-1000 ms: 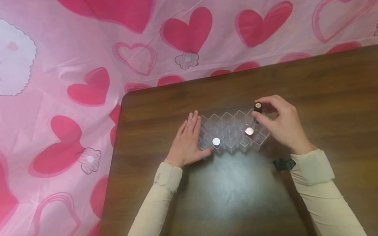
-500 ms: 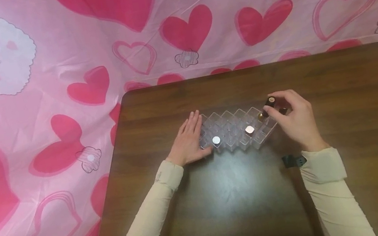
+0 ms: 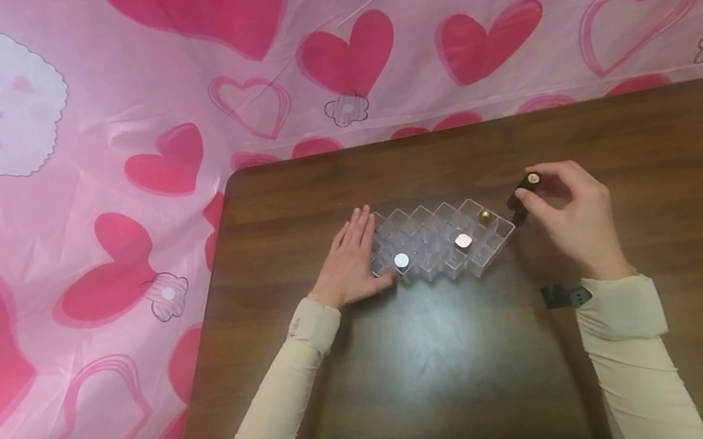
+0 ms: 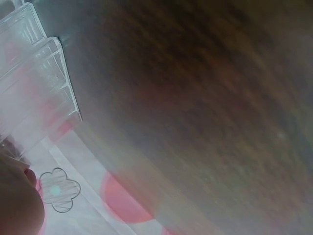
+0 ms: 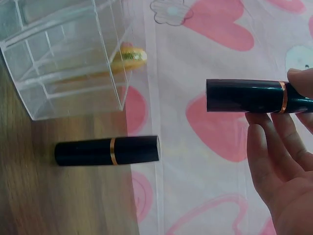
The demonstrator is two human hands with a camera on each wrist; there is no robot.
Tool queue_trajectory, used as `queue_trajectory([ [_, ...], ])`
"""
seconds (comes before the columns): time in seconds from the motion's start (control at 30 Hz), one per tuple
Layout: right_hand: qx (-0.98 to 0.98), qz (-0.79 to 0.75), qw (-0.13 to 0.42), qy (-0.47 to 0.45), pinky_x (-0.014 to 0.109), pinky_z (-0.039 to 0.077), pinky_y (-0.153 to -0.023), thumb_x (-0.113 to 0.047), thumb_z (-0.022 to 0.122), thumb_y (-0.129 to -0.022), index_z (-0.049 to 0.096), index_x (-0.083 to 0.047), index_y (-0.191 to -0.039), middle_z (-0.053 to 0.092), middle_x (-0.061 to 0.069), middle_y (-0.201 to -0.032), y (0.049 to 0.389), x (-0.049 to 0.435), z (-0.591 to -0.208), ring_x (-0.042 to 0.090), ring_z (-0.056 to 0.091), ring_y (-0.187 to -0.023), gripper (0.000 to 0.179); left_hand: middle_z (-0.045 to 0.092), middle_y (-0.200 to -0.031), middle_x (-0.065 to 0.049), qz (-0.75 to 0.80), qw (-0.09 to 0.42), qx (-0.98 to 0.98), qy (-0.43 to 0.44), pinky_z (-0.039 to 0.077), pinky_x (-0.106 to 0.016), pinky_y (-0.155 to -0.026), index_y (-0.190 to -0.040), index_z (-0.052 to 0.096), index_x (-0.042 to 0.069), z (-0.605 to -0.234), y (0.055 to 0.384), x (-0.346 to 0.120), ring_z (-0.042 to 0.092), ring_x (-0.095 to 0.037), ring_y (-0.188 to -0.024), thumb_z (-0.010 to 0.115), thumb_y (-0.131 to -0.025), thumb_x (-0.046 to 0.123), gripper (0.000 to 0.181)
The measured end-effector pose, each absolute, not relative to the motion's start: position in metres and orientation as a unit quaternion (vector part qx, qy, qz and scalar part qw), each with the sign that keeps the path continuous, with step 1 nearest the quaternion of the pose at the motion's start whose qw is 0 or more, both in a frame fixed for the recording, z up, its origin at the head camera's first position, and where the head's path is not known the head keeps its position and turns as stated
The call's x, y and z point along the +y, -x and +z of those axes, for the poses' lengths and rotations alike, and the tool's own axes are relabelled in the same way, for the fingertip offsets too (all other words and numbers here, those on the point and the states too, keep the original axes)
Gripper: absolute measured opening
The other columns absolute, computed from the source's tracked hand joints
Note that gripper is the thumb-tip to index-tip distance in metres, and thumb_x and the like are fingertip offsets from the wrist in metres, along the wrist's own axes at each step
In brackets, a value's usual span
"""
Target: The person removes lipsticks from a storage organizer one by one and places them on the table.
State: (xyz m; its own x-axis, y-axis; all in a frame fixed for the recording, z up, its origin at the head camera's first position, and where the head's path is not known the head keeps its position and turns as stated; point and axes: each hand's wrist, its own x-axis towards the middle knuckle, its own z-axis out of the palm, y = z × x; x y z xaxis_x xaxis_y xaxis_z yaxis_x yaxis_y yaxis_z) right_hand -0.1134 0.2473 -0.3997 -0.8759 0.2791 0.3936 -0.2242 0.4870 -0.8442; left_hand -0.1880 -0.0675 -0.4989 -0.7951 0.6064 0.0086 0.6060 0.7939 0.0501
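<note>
A clear lipstick organizer (image 3: 433, 280) with diamond-shaped compartments sits on the table. My left hand (image 3: 349, 265) lies flat along its left end, fingers straight and thumb at the near edge. In the left wrist view, part of that hand (image 4: 18, 198) shows beside the organizer wall (image 4: 58, 73). My right hand (image 3: 572, 212) pinches a black lipstick tube (image 5: 244, 95) with a gold band, raised and tilted just beyond the organizer's right end. A second black lipstick tube (image 5: 88, 152), also gold-banded, stands upright on the table beside the organizer.
The organizer holds a gold-topped lipstick (image 3: 484, 216) at its right end, a square silvery-pink cap (image 3: 464, 241) and a round white cap (image 3: 401, 261). Behind the brown table (image 3: 672, 194) hangs a pink heart-print cloth (image 3: 259, 16).
My right hand has moved right with the lipstick tube, from above the organizer's right compartments to past its end, uncovering the gold-topped lipstick. The left hand stays in place.
</note>
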Motion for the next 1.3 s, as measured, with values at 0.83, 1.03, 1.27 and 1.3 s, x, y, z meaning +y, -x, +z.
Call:
queue_trajectory([
  [0.83,-0.832,0.484,0.264,0.071,0.003,0.043,-0.065,-0.006,0.069,-0.074,0.065,-0.003,-0.104,0.055,-0.019,-0.088,0.116,0.280,-0.415,-0.003,0.055,-0.075,0.030,-0.007,-0.152,-0.004,0.043,0.013,0.948,-0.314,0.004,-0.034,-0.113,-0.145,0.005,0.007,-0.499,0.189,-0.066,-0.007,-0.018,-0.139,0.051,-0.069,0.066,0.107],
  [1.03,-0.844,0.460,0.263,0.083,0.004,0.042,-0.066,-0.013,0.070,-0.075,0.066,-0.011,-0.106,0.055,-0.020,-0.090,0.119,0.293,-0.429,-0.004,0.054,-0.075,0.031,0.000,-0.152,-0.007,0.044,0.010,0.948,-0.314,0.005,-0.034,-0.113,-0.145,0.002,0.008,-0.500,0.189,-0.067,-0.008,-0.017,-0.139,0.052,-0.068,0.066,0.108],
  [1.27,-0.843,0.462,0.258,0.100,0.002,0.042,-0.064,-0.016,0.069,-0.076,0.065,-0.011,-0.106,0.058,-0.018,-0.091,0.118,0.299,-0.432,-0.004,0.054,-0.075,0.031,-0.001,-0.152,-0.007,0.051,0.011,0.948,-0.313,0.004,-0.033,-0.113,-0.145,0.002,0.008,-0.500,0.189,-0.067,-0.009,-0.016,-0.139,0.054,-0.068,0.065,0.109],
  [1.3,-0.842,0.463,0.258,0.103,0.002,0.042,-0.064,-0.016,0.069,-0.076,0.065,-0.011,-0.106,0.058,-0.017,-0.091,0.118,0.300,-0.432,-0.004,0.054,-0.074,0.031,-0.002,-0.152,-0.006,0.050,0.012,0.949,-0.312,0.004,-0.033,-0.113,-0.145,0.002,0.008,-0.500,0.189,-0.067,-0.009,-0.016,-0.139,0.053,-0.068,0.065,0.109],
])
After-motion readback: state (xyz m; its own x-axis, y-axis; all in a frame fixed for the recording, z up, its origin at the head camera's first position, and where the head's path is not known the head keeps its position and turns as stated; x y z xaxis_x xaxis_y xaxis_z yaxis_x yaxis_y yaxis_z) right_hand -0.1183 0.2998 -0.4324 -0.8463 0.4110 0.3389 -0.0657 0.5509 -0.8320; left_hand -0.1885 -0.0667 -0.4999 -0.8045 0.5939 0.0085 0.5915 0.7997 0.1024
